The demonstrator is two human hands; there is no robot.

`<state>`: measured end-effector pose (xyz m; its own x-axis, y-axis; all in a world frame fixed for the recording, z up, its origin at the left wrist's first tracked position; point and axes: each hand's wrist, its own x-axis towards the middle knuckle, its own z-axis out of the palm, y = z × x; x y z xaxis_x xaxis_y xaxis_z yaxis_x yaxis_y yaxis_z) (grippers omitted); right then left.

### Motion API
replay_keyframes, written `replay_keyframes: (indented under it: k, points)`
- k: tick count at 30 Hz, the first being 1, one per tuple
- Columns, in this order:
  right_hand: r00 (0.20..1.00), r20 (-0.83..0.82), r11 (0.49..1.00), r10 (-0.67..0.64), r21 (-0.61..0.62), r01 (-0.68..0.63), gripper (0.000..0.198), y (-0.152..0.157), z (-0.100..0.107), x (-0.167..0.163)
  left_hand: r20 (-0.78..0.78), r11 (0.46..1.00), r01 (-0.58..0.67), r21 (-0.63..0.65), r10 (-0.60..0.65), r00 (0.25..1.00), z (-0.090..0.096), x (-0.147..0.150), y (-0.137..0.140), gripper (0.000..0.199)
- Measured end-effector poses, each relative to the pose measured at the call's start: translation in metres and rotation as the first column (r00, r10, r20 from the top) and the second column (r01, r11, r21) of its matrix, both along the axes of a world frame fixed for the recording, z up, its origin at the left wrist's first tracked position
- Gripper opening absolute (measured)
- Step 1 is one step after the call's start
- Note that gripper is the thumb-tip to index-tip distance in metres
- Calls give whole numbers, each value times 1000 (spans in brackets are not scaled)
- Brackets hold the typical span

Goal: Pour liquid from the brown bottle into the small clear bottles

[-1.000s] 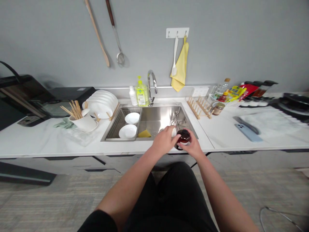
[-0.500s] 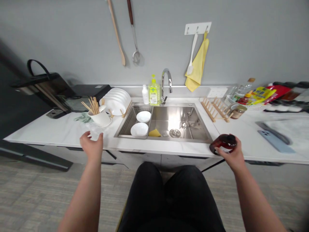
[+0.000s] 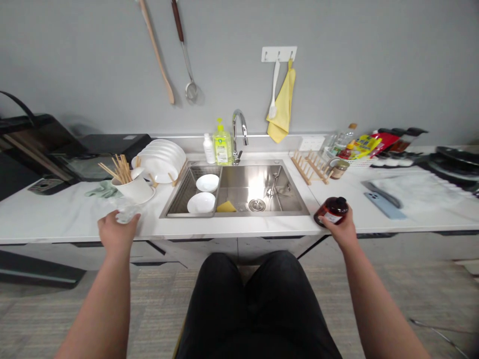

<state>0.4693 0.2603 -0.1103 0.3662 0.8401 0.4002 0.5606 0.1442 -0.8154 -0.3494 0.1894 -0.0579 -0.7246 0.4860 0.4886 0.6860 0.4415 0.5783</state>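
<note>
At the counter's front left, the thumb and fingers of my left hand (image 3: 119, 232) are curved around a clear glass (image 3: 127, 213), whose exact shape is hard to make out. Right behind it stands a white holder (image 3: 134, 190) with wooden chopsticks (image 3: 120, 169) and a white spoon. My right hand (image 3: 342, 230) grips a dark amber bottle (image 3: 332, 211) with a black top and a pale label. The bottle leans to one side at the counter edge, right of the sink (image 3: 239, 215).
Two white bowls (image 3: 201, 203) and a yellow cloth or sponge (image 3: 226, 206) lie in the sink. White plates (image 3: 160, 162) stand in a rack on the left. Soap bottles (image 3: 222, 147) flank the faucet (image 3: 239, 130). A wooden rack (image 3: 310, 167), jar (image 3: 339, 169) and blue phone (image 3: 383, 205) are at right.
My left hand has closed in around the clear glass from the front. My right hand still holds the amber bottle. The view has turned to the right.
</note>
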Motion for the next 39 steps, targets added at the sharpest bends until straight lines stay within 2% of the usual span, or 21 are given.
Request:
replay_keyframes:
  k: [3, 6, 8, 9, 11, 12, 13, 14, 15, 16, 17, 18, 19, 23, 26, 29, 31, 35, 36, 37, 39]
  points:
    - [1000, -12, 999, -8, -47, 7, 122, 6, 2, 2, 47, 995, -88, 45, 86, 995, 7, 15, -4, 52]
    - [998, -63, 996, 24, -83, -29, 130, 4, 9, 5, 113, 975, -25, 221, 0, 994, 12, 60, -15, 65]
    - [991, -122, 997, -62, 32, 66, 131, -7, 16, 3, 126, 930, 200, 308, -249, 960, 13, 109, -26, 68]
    - [976, -158, 975, -148, 143, 171, 123, -16, 21, -1, 150, 893, 303, 334, -368, 918, 12, 136, -32, 66]
    - [919, -233, 842, -318, 376, 387, 81, -39, 31, -23, 212, 794, 498, 349, -584, 783, 12, 193, -41, 59]
    - [923, -214, 804, -320, 454, 384, 64, -52, 37, -42, 232, 726, 580, 369, -676, 699, 13, 220, -44, 58]
    - [969, -123, 848, -212, 470, 245, 49, -67, 44, -66, 239, 651, 656, 382, -755, 611, 14, 246, -47, 56]
    - [1000, 19, 916, 12, 400, -19, 41, -80, 50, -94, 240, 581, 725, 369, -813, 530, 15, 269, -49, 53]
    - [950, 115, 920, 291, 241, -311, 43, -92, 55, -124, 237, 525, 777, 347, -851, 469, 18, 289, -51, 52]
    - [846, 115, 843, 520, 89, -530, 60, -102, 59, -154, 220, 477, 815, 329, -878, 425, 21, 307, -53, 53]
    - [745, 53, 746, 665, 10, -666, 84, -110, 63, -182, 206, 432, 846, 311, -900, 384, 25, 321, -55, 54]
    - [670, -23, 669, 742, -16, -743, 103, -115, 65, -206, 195, 393, 869, 300, -917, 347, 29, 332, -57, 55]
    - [634, -92, 633, 768, -43, -773, 110, -117, 66, -225, 191, 356, 886, 298, -931, 310, 33, 340, -59, 56]
    - [603, -261, 596, 754, -115, -795, 111, -116, 62, -248, 244, 219, 924, 313, -959, 145, 48, 342, -71, 54]
    - [511, -293, 503, 808, -110, -857, 107, -117, 56, -242, 353, 132, 927, 351, -936, 0, 51, 329, -80, 48]
    - [443, -340, 439, 830, -93, -894, 106, -126, 51, -243, 498, 146, 909, 391, -864, -75, 43, 327, -86, 41]
    - [493, -333, 493, 804, -91, -865, 105, -134, 50, -250, 552, 229, 885, 405, -833, -37, 35, 335, -86, 36]
    - [654, -205, 648, 728, -106, -754, 95, -144, 51, -261, 512, 449, 780, 435, -836, 196, 25, 357, -85, 34]
    - [673, -186, 666, 716, -108, -738, 94, -144, 51, -261, 487, 472, 759, 448, -841, 235, 24, 359, -85, 39]
    - [683, -182, 676, 707, -107, -729, 93, -144, 51, -260, 467, 463, 756, 463, -852, 236, 25, 360, -85, 44]
    - [689, -207, 686, 695, -96, -721, 93, -144, 51, -256, 457, 367, 790, 491, -881, 125, 26, 357, -86, 55]
